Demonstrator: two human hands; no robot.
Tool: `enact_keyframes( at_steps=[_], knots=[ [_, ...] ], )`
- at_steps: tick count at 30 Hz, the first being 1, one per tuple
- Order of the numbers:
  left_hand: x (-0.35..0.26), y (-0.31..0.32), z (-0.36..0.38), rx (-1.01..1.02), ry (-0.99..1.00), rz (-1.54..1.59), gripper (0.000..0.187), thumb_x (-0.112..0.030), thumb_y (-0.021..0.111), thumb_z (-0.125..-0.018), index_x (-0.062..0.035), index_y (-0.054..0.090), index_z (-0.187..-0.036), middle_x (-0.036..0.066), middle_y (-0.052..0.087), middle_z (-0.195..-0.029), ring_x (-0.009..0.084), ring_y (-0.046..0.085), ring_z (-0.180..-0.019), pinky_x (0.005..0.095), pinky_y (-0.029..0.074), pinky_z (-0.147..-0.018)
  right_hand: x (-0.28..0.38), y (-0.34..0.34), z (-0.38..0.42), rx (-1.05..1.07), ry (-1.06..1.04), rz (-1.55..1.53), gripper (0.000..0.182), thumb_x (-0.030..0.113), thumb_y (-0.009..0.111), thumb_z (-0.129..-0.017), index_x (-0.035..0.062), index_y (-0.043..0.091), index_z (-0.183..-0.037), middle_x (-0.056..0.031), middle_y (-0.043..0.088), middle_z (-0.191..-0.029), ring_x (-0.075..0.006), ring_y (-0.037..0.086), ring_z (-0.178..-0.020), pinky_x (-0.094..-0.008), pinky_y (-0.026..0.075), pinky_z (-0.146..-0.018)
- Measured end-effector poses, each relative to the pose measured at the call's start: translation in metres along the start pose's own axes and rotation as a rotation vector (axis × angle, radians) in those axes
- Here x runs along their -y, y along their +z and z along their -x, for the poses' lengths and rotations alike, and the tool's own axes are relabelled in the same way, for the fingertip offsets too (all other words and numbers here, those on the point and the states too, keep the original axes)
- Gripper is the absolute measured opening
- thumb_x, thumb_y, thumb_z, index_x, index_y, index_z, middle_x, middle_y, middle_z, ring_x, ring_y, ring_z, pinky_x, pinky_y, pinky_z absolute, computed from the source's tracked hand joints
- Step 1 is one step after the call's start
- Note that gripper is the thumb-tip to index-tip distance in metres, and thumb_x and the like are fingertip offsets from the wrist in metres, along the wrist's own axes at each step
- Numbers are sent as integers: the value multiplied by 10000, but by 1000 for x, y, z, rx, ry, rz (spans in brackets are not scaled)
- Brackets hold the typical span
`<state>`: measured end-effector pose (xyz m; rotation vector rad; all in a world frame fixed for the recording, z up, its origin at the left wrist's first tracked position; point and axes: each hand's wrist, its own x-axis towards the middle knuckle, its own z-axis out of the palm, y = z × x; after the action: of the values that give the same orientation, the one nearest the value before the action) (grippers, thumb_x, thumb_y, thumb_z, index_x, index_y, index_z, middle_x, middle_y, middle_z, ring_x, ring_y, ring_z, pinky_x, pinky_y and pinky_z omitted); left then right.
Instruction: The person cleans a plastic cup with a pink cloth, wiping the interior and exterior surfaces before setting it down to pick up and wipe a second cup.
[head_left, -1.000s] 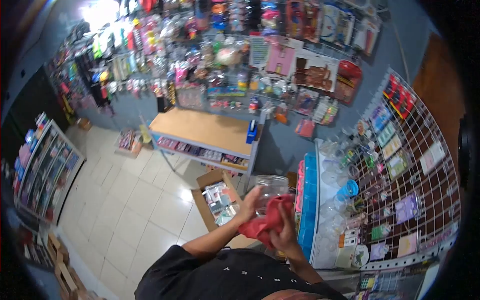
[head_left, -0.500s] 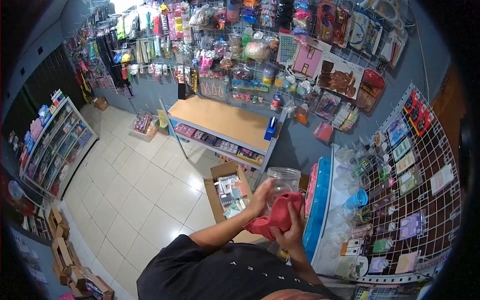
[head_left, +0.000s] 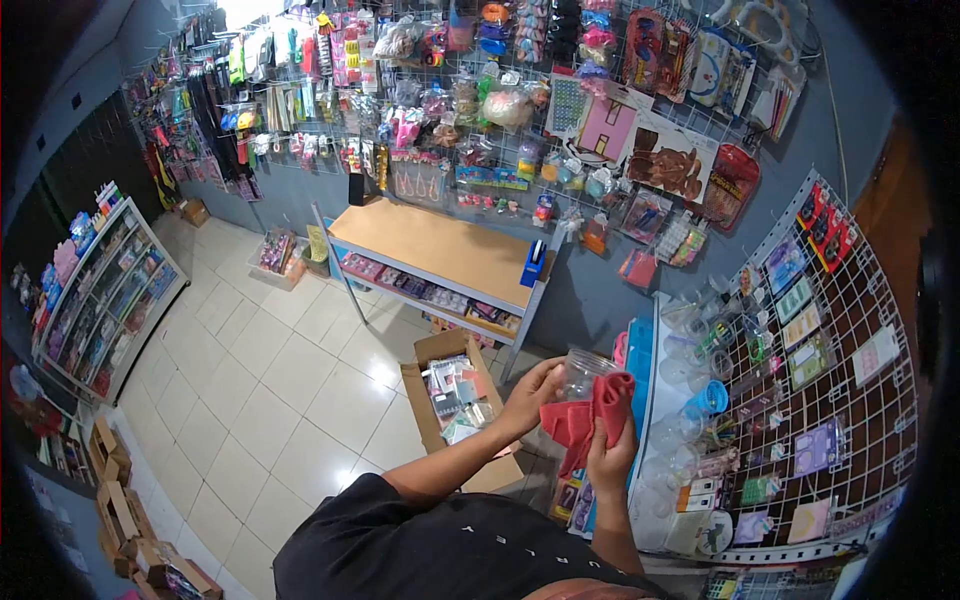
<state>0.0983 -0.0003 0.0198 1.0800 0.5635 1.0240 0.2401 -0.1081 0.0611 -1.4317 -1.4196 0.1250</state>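
A clear plastic jar [head_left: 583, 373] is held in front of me, tilted, with its threaded rim toward the upper right. My left hand [head_left: 535, 395] grips the jar's left side, fingers closed round it. A red cloth [head_left: 580, 425] covers the jar's lower and right part. My right hand [head_left: 610, 455] is closed on the cloth and presses it to the jar. Part of the jar is hidden behind the cloth.
Below the hands stands an open cardboard box [head_left: 430, 400] of packaged goods. A wooden-topped table [head_left: 430, 240] carries a blue tape dispenser [head_left: 534, 263]. To the right, a white counter [head_left: 650, 400] holds clear jars and a blue cup [head_left: 708, 397], beside a wire rack [head_left: 870, 290].
The jar has tipped toward the right and sits slightly lower. My right hand and the red cloth have shifted right, with the cloth now bunched higher along the jar's right side.
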Motion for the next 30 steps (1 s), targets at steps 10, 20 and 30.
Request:
enact_keyframes(
  at_steps=[10,20,30],
  knots=[
    [-13,8,21,239,-99,295,503,-336,542,-1000,-39,429,-1389,66,538,-1314,150,518,-1195,335,404,-1045,-4,-5,14,-58,-4,-37,457,183,627,-933,-30,472,-1307,-212,561,-1251,-343,548,-1166,-414,400,-1028],
    [47,8,-1,74,-23,534,517,-417,508,-999,-10,397,-1297,106,559,-1195,181,520,-1172,362,431,-1017,10,1,19,120,-38,-140,686,196,616,-935,-93,276,-1456,-267,393,-1439,-354,399,-1342,-415,314,-1111],
    [27,-5,-1,-18,-229,376,597,-498,388,-1033,-29,450,-1397,117,582,-1298,204,577,-1159,356,454,-1007,4,-9,7,238,-13,117,426,25,713,-741,32,671,-1164,-240,586,-1277,-397,583,-1165,-422,461,-1004]
  ],
)
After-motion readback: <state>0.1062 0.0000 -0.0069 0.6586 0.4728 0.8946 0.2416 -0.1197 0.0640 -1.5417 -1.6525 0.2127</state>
